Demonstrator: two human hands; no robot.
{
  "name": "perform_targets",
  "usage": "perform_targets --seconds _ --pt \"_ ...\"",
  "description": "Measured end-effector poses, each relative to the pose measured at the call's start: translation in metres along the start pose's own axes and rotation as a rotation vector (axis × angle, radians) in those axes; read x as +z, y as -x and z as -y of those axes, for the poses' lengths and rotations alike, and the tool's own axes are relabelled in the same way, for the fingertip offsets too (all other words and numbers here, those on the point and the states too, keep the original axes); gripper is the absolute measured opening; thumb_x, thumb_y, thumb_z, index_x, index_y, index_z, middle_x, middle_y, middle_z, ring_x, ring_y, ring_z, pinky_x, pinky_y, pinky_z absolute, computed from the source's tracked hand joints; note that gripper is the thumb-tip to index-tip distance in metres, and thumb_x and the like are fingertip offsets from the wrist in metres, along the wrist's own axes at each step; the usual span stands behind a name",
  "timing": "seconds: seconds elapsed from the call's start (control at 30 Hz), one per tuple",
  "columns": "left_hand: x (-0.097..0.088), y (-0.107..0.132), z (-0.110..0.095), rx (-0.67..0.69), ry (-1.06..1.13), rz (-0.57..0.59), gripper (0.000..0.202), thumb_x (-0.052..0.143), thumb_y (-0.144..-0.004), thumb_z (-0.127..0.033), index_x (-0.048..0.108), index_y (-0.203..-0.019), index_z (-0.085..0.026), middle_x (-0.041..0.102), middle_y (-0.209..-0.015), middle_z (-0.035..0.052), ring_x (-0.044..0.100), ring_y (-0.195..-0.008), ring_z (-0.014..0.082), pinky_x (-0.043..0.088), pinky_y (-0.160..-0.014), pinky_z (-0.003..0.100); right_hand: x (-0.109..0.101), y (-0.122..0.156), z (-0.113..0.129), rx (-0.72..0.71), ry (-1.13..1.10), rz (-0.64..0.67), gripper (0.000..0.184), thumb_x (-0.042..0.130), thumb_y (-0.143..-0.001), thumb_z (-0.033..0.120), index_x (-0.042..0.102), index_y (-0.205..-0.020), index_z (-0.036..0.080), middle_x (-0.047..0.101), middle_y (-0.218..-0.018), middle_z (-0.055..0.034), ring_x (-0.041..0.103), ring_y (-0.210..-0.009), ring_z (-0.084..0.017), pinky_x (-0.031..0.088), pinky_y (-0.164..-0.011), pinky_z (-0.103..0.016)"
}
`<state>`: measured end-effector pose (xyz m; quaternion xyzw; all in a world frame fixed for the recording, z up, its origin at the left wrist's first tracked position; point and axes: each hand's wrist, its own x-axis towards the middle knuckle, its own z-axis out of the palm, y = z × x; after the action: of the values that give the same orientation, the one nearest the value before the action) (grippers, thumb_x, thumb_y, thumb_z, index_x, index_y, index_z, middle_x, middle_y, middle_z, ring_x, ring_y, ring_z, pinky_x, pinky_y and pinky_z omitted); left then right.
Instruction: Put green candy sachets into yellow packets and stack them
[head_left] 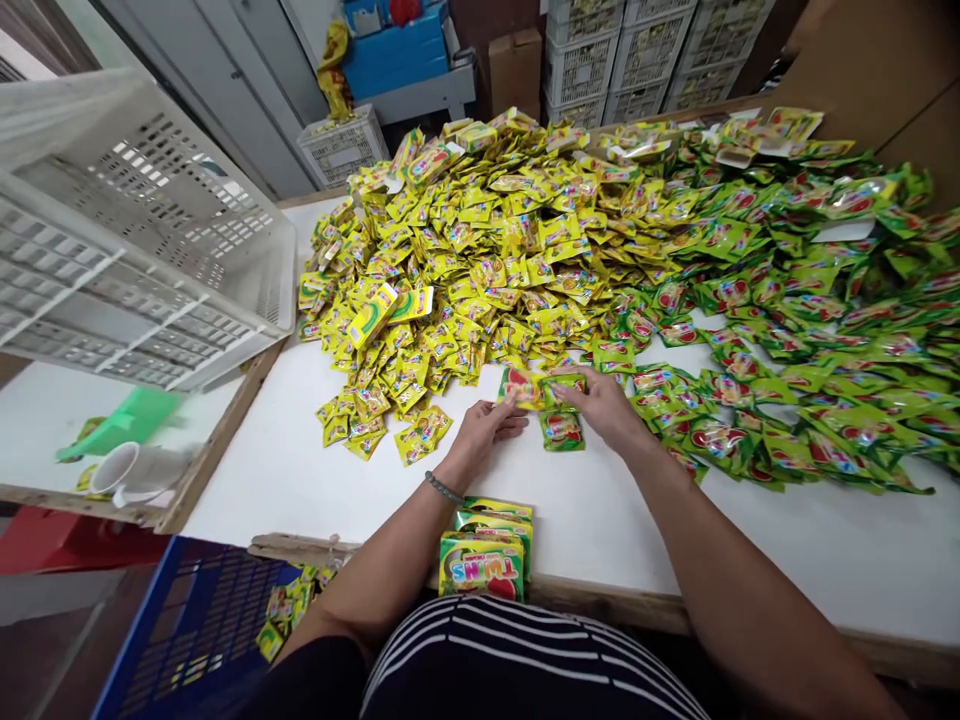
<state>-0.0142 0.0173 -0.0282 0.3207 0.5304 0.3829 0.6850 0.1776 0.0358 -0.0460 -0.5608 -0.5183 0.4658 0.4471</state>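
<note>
A big heap of small yellow sachets [480,250] covers the middle of the white table [315,470], and a heap of green sachets [787,300] spreads to the right. My left hand [484,430] pinches a sachet [519,388] at the near edge of the heaps. My right hand [600,405] grips green sachets [564,382] just beside it. One green sachet [562,430] lies flat below both hands. A stack of filled green packs [486,550] stands at the table's near edge, against my body.
A white plastic crate [135,230] lies tilted at the left, over a lower tray holding a green scoop [127,420] and a white cup [116,465]. A blue crate [195,620] with a few sachets sits on the floor at the lower left. Stacked crates [645,50] stand behind the table.
</note>
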Motion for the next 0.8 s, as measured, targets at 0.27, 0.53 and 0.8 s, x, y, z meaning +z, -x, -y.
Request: perform_targets --seconds 0.27,0.53,0.8 --pt "-0.019 -0.002 -0.008 0.361 -0.062 -0.119 0.055 0.089 -0.056 -0.037 0.057 -0.095 -0.016 0.070 -0.086 0.0020 0.066 -0.080 0.0165 0.052 -0.076 0.028 0.036 0.039 0.031 0.047 -0.122 0.227 0.035 0.072 -0.069 0.050 0.065 -0.085 0.020 0.064 -0.062 0.0025 0.057 -0.056 -0.016 0.047 -0.053 -0.028" --pt "-0.016 0.008 -0.009 0.364 -0.454 0.146 0.047 0.089 -0.056 -0.034 0.063 -0.091 -0.016 0.068 -0.084 0.0017 0.061 -0.079 0.0165 0.047 -0.074 0.026 0.018 0.030 0.035 -0.257 0.031 -0.134 0.020 0.063 -0.078 0.037 0.067 -0.093 0.024 0.070 -0.097 -0.0033 0.064 -0.087 -0.022 0.051 -0.076 -0.034" --pt "-0.007 0.014 -0.009 0.331 -0.546 0.200 0.038 0.084 -0.064 -0.039 0.067 -0.088 -0.013 0.067 -0.081 0.0026 0.058 -0.074 0.0143 0.044 -0.069 0.024 0.011 0.031 0.029 -0.295 0.357 0.108 0.022 0.060 -0.073 0.021 0.071 -0.090 0.025 0.071 -0.089 -0.0037 0.064 -0.082 -0.023 0.049 -0.077 -0.035"
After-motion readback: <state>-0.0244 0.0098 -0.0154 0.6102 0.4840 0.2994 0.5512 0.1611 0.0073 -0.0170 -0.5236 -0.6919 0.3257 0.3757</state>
